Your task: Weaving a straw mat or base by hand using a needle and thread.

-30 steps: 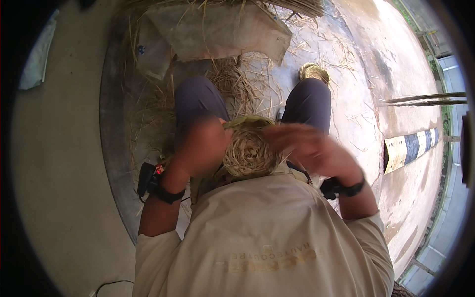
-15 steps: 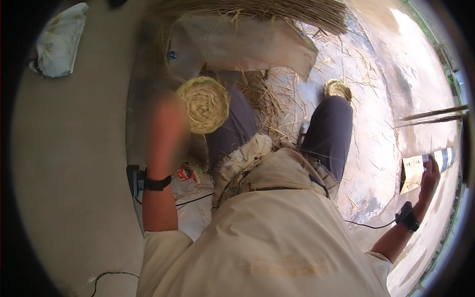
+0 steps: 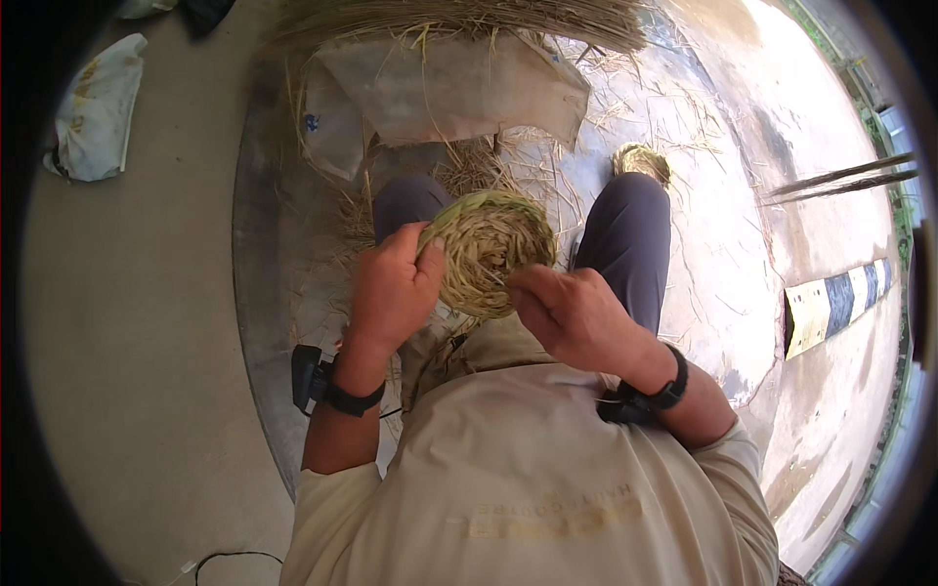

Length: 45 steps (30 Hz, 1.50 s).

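I see the concrete floor spreading out to the left of my left hand, littered with loose straw just beyond both hands. Farther ahead of them lies a pale plastic sack. Between my hands, over my lap, sits the coiled straw basket. My left hand is clamped on its left rim, thumb against the weave. My right hand touches its lower right edge, fingers curled together. Black bands circle both wrists.
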Each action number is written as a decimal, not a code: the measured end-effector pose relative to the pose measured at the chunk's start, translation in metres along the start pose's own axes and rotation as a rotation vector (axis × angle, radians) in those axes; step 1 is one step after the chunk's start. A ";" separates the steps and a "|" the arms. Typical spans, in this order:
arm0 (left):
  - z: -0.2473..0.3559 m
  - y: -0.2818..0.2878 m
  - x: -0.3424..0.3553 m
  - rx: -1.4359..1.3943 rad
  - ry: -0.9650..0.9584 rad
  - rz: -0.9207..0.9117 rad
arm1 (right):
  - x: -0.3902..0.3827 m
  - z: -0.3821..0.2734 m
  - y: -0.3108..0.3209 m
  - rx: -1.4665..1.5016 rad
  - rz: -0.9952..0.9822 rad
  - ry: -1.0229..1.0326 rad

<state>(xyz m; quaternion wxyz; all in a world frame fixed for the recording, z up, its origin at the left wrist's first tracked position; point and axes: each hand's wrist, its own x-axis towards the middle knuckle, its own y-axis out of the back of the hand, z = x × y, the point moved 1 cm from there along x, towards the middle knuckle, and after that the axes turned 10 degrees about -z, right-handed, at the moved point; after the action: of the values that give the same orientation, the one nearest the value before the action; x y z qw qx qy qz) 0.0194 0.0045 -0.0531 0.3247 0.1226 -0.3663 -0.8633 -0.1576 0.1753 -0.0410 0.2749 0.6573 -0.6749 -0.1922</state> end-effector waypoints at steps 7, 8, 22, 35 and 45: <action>0.007 -0.006 0.000 -0.008 -0.106 0.005 | 0.004 0.001 -0.003 -0.006 0.003 -0.061; 0.008 -0.007 0.000 -0.015 -0.112 0.004 | 0.004 0.001 -0.003 -0.007 0.001 -0.062; 0.029 -0.034 -0.012 0.142 -0.189 -0.018 | 0.024 0.008 -0.010 0.063 0.065 -0.137; 0.023 -0.026 -0.013 0.233 -0.323 -0.130 | 0.007 -0.008 0.025 -0.192 -0.144 -0.068; 0.033 -0.035 -0.017 0.323 -0.506 -0.144 | 0.060 0.018 0.028 0.006 -0.060 -0.150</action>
<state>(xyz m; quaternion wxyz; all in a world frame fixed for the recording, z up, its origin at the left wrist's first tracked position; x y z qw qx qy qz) 0.0004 0.0521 -0.0555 0.1374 -0.0206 -0.5583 -0.8179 -0.1900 0.1154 -0.0300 0.2158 0.6618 -0.6741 -0.2470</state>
